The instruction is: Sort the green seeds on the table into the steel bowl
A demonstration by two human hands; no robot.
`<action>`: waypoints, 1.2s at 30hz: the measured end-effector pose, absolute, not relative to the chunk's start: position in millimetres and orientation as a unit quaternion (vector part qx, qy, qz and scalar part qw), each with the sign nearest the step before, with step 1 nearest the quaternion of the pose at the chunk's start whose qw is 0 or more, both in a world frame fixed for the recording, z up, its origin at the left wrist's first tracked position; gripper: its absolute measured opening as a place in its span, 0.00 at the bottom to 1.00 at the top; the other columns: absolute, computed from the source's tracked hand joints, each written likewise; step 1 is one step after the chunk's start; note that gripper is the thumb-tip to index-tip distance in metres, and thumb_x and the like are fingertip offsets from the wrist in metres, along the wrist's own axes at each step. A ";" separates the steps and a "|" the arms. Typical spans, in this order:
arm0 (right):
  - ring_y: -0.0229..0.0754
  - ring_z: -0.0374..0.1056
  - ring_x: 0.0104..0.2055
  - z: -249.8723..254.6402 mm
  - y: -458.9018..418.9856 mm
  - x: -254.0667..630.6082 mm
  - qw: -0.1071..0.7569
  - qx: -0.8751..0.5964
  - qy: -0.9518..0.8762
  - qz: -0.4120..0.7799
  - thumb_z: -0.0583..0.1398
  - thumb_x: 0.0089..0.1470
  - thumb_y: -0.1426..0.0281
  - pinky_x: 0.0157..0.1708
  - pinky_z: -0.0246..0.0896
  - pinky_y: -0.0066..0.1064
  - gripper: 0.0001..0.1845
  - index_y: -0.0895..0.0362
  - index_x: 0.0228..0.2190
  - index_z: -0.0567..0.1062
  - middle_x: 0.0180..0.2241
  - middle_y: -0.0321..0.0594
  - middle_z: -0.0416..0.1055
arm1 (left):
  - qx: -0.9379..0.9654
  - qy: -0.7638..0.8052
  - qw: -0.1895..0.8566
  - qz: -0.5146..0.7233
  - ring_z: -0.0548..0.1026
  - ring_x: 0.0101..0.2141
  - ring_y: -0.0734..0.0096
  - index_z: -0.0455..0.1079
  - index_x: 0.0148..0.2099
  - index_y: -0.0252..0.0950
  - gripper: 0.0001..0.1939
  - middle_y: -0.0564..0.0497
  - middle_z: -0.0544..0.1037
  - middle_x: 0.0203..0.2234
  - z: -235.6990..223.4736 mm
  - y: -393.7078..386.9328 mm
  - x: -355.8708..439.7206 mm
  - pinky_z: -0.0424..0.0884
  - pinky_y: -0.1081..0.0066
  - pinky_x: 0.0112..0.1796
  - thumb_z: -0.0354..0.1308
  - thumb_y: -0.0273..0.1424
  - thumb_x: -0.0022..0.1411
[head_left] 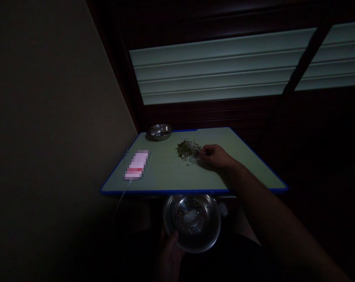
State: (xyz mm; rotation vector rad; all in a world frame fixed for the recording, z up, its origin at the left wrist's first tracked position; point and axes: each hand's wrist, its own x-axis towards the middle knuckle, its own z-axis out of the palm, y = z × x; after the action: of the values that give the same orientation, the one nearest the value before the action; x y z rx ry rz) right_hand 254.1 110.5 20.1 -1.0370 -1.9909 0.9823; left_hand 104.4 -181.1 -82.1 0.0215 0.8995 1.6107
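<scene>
My left hand (pixel 169 250) grips the near rim of a steel bowl (pixel 192 222) held below the table's front edge; a few small bits lie in its bottom. My right hand (pixel 214 155) rests on the pale green table (pixel 165 172), fingers pinched together at the right edge of a pile of small greenish grains (pixel 187 149). What the fingertips pinch is too small to make out.
A smaller steel bowl (pixel 160 131) stands at the table's far left corner. A phone with a lit, blurred screen (pixel 136 165) lies near the left edge, its cable hanging off the front. A wall is at the left, a louvred window behind. The room is dim.
</scene>
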 end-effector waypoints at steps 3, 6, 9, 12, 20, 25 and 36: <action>0.34 0.63 0.22 23.2 107.0 254.3 0.308 -0.424 -0.763 0.378 0.65 0.38 0.73 0.21 0.54 0.23 0.09 0.59 0.28 0.76 0.21 0.35 0.71 | 0.012 0.388 0.605 0.695 0.69 0.58 0.50 0.55 0.67 0.56 0.43 0.50 0.71 0.61 -84.4 -180.9 104.2 0.63 0.52 0.58 0.67 0.34 0.52; 0.33 0.62 0.18 26.9 101.9 252.9 0.289 -0.437 -0.750 0.403 0.65 0.38 0.75 0.18 0.52 0.23 0.13 0.59 0.31 0.75 0.20 0.34 0.70 | 0.023 0.384 0.606 0.696 0.70 0.58 0.52 0.54 0.67 0.56 0.43 0.50 0.72 0.60 -82.5 -180.8 104.8 0.63 0.53 0.58 0.67 0.34 0.52; 0.32 0.61 0.17 28.6 98.5 250.9 0.284 -0.436 -0.745 0.418 0.65 0.37 0.76 0.16 0.51 0.22 0.14 0.59 0.31 0.74 0.19 0.32 0.69 | 0.028 0.391 0.604 0.693 0.70 0.57 0.53 0.55 0.67 0.56 0.41 0.51 0.73 0.59 -78.3 -181.1 105.6 0.62 0.53 0.58 0.65 0.34 0.55; 0.32 0.61 0.18 28.0 98.2 249.3 0.282 -0.428 -0.752 0.413 0.65 0.37 0.76 0.17 0.52 0.22 0.14 0.59 0.32 0.75 0.19 0.33 0.69 | 0.026 0.394 0.606 0.690 0.69 0.58 0.52 0.56 0.67 0.55 0.39 0.50 0.73 0.59 -76.8 -181.5 105.7 0.62 0.53 0.58 0.65 0.33 0.55; 0.32 0.62 0.20 26.7 97.9 246.3 0.269 -0.423 -0.780 0.375 0.64 0.38 0.73 0.20 0.55 0.23 0.14 0.60 0.33 0.77 0.21 0.32 0.70 | 0.030 0.378 0.608 0.697 0.69 0.58 0.51 0.57 0.66 0.56 0.41 0.51 0.72 0.60 -80.4 -181.2 105.9 0.63 0.52 0.58 0.67 0.34 0.52; 0.34 0.64 0.22 26.9 97.2 244.4 0.259 -0.433 -0.782 0.365 0.64 0.39 0.73 0.22 0.56 0.24 0.17 0.61 0.36 0.78 0.23 0.34 0.72 | 0.026 0.391 0.603 0.695 0.69 0.58 0.51 0.57 0.66 0.54 0.41 0.51 0.73 0.59 -76.5 -181.3 107.2 0.63 0.52 0.58 0.68 0.35 0.52; 0.38 0.69 0.29 22.0 100.7 243.9 0.286 -0.378 -0.817 0.328 0.65 0.42 0.72 0.32 0.63 0.29 0.17 0.60 0.38 0.82 0.29 0.39 0.78 | 0.028 0.397 0.595 0.698 0.69 0.58 0.52 0.58 0.66 0.55 0.39 0.51 0.73 0.59 -72.8 -181.5 108.7 0.63 0.52 0.58 0.66 0.35 0.54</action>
State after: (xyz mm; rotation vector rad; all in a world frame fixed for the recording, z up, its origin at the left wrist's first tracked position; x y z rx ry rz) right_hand 243.9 100.7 22.0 -1.0108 -2.1832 0.8777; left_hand 108.7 -181.5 -72.8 0.0639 0.9216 1.6222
